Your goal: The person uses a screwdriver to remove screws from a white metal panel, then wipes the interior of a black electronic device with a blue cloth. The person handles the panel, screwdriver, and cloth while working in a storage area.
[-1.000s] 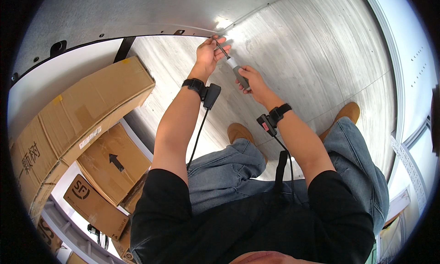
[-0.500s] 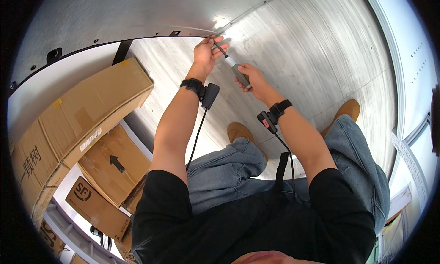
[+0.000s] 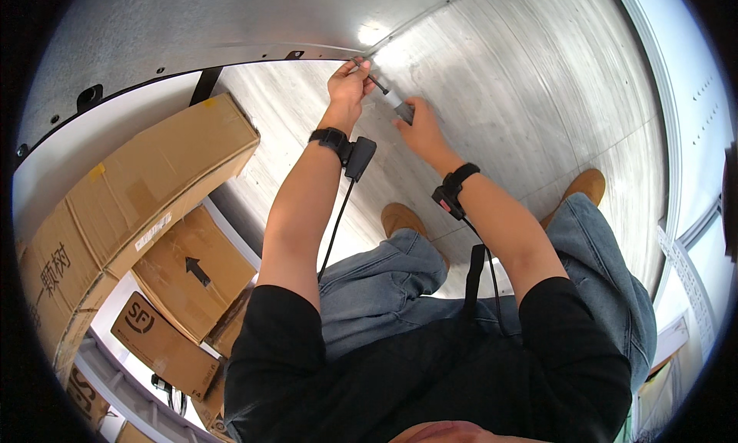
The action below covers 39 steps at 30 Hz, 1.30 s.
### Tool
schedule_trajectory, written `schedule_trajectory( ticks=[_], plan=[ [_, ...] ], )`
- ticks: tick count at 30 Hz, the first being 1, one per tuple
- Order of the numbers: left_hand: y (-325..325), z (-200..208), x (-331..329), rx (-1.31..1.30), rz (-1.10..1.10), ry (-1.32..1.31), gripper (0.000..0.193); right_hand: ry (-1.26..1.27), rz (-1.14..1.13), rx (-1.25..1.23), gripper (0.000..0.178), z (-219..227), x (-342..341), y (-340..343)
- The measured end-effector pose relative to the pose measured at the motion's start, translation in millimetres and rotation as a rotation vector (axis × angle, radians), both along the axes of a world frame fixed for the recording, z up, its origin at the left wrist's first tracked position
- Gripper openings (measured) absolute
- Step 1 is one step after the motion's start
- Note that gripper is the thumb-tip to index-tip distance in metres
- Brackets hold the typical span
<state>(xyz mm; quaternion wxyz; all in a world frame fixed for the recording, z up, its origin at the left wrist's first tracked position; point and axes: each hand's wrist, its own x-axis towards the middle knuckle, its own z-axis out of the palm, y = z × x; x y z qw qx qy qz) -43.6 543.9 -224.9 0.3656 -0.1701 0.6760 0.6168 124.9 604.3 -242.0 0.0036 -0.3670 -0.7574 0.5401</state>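
Note:
A screwdriver [image 3: 393,98] with a grey handle and a dark shaft slants up and left, its tip by the lower edge of a grey metal panel [image 3: 231,28]. My right hand [image 3: 421,129] is closed round the handle, covering most of it. At the tip end, my left hand [image 3: 348,83] has its fingers curled in and pinched about the shaft. Whether a small part sits between those fingertips and the panel edge is hidden. Both wrists carry black strapped devices with cables.
Cardboard boxes [image 3: 146,170] are stacked at the left, the long top one reaching toward my left forearm. Light wood-look floor [image 3: 523,89] spreads beyond my hands. A white frame [image 3: 653,66] runs along the right. My shoes [image 3: 403,218] rest on the floor below.
The fingers of my left hand, spread before, have closed in about the shaft. My right hand has turned and slid up over the screwdriver's handle, hiding more of it.

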Motion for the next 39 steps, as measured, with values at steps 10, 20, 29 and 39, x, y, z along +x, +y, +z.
schedule_trajectory(
  ticks=[10, 20, 29, 39],
  plan=[
    [1, 6, -7, -0.038, -0.002, 0.043, 0.017, -0.065, 0.194, 0.306, 0.039, 23, -2, 10],
    [6, 12, -4, 0.052, 0.057, 0.011, 0.016, -0.080, 0.300, 0.304, 0.044, 17, -5, 17],
    [11, 18, -1, -0.150, -0.001, 0.085, 0.024, -0.145, 0.391, 0.408, 0.045, 16, -8, 17],
    [5, 0, -11, -0.066, -0.044, 0.103, 0.016, -0.051, 0.395, 0.324, 0.050, 24, 4, 24]
  ],
)
